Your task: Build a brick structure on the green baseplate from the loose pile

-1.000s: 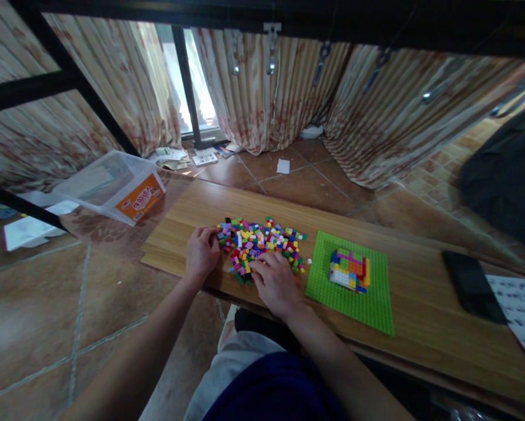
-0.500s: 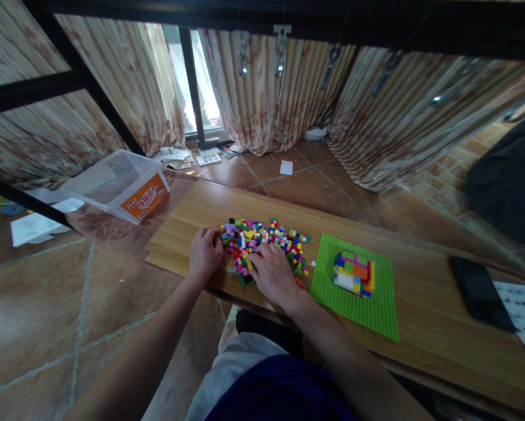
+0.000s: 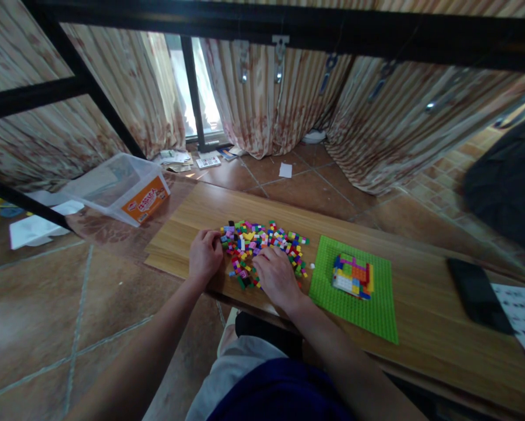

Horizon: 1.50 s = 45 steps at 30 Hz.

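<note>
A pile of small building bricks (image 3: 245, 240) in many colours lies on the wooden bench. My left hand (image 3: 206, 252) rests at its left edge, fingers curled in; whatever they may hold is hidden. Over the front right of the pile is my right hand (image 3: 275, 273), its fingers bent down among the bricks and somewhat apart, with no held brick visible. To the right lies a green baseplate (image 3: 328, 307), bearing a low multicoloured brick build (image 3: 353, 277) with white, red, orange, yellow and blue parts.
A clear plastic box (image 3: 113, 186) with an orange label stands beyond the bench's left end. On the bench (image 3: 424, 304), a dark phone-like slab (image 3: 477, 295) and a printed sheet (image 3: 523, 313) lie at right. A single white brick (image 3: 312, 266) sits beside the baseplate.
My right hand has shifted slightly within the pile, its fingers drawing a little further in. My left hand stays at the left edge. The camera view has moved slightly.
</note>
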{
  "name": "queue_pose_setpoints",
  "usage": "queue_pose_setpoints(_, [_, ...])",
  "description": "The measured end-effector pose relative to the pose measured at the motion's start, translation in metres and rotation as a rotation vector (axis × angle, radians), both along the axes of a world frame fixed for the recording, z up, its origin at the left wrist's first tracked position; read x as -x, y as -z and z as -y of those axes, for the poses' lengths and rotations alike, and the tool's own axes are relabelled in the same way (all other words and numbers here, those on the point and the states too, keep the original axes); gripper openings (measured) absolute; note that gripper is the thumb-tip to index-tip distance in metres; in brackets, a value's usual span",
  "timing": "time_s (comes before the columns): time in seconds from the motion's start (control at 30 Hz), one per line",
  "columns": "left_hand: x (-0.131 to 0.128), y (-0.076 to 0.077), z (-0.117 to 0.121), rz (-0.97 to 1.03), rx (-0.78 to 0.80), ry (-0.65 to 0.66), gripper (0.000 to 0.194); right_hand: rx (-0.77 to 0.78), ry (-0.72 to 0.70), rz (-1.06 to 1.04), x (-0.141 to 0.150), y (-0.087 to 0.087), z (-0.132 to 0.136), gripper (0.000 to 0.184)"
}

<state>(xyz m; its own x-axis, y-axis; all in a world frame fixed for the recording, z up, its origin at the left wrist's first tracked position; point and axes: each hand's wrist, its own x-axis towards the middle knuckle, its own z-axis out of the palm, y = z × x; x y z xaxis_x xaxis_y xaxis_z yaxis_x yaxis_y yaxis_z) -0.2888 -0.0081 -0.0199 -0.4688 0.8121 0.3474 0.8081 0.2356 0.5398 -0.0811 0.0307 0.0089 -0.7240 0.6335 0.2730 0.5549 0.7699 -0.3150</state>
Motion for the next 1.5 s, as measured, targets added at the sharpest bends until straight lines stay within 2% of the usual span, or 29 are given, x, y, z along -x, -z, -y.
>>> queue_pose_setpoints(0.27, [0.0, -0.001, 0.0, 0.006, -0.011, 0.01, 0.023, 0.047, -0.02, -0.031, 0.007, -0.008, 0.007, 0.015])
queue_pose_setpoints(0.43, [0.0, -0.001, 0.0, 0.007, -0.015, 0.006, 0.022, 0.06, -0.054, 0.024, 0.02, -0.005, 0.005, 0.014])
queue_pose_setpoints(0.53, [-0.001, 0.0, 0.0, 0.008, -0.016, 0.009, 0.022, 0.116, -0.031, -0.031, 0.023, -0.004, 0.004, 0.015])
queue_pose_setpoints(0.6, [0.0, 0.0, -0.001, 0.025, -0.012, 0.006, 0.022, 0.246, 0.039, -0.169, 0.02, -0.005, 0.003, 0.016])
queue_pose_setpoints(0.77, [0.003, -0.003, 0.001, 0.159, -0.112, -0.067, 0.025, 0.799, 0.249, -0.646, 0.003, -0.009, 0.001, 0.018])
queue_pose_setpoints(0.9, [-0.008, -0.019, 0.015, 0.292, -0.23, -0.153, 0.03, 1.113, 0.384, -0.896, -0.01, -0.02, 0.005, 0.024])
queue_pose_setpoints(0.97, [-0.026, -0.032, 0.025, 0.407, -0.261, -0.091, 0.032, 1.177, 0.417, -0.97, -0.015, -0.028, 0.01, 0.026])
queue_pose_setpoints(1.1, [-0.076, -0.06, 0.04, 0.666, -0.159, 0.198, 0.031, 1.212, 0.446, -1.045, -0.018, -0.041, 0.022, 0.027])
queue_pose_setpoints(1.2, [-0.105, -0.072, 0.042, 0.74, -0.056, 0.358, 0.025, 1.155, 0.442, -1.045, -0.017, -0.042, 0.029, 0.026])
queue_pose_setpoints(1.33, [-0.117, -0.071, 0.039, 0.827, -0.006, 0.386, 0.019, 0.927, 0.38, -0.889, -0.021, -0.036, 0.033, 0.018])
queue_pose_setpoints(1.43, [-0.11, -0.063, 0.037, 0.846, 0.019, 0.389, 0.018, 0.761, 0.373, -0.709, -0.029, -0.03, 0.032, 0.017])
queue_pose_setpoints(1.5, [-0.102, -0.06, 0.036, 0.86, 0.041, 0.373, 0.019, 0.713, 0.4, -0.626, -0.035, -0.027, 0.029, 0.017])
